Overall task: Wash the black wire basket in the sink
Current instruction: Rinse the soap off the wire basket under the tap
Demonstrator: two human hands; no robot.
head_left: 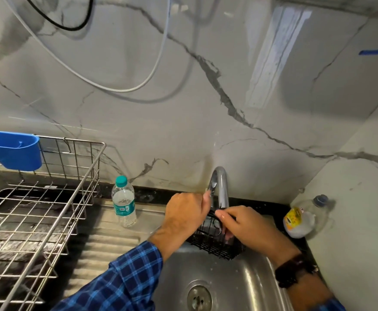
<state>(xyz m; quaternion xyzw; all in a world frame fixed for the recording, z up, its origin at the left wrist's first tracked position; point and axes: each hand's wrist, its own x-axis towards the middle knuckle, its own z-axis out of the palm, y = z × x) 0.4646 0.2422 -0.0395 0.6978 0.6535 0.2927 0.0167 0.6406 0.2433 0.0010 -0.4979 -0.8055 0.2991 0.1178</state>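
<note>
small black wire basket (215,243) sits lower centre, held over the steel sink (250,288) under the chrome tap (221,187). right hand (248,227) pinches its rim, left hand (183,217) is curled by the tap, can't tell on what. no water or suds showing, so I'd guess washing's barely started

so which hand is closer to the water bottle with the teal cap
Left. The left hand is to the right of the water bottle, at the left side of the black wire basket by the tap. The right hand holds the basket's rim further right, beyond the left hand.
</note>
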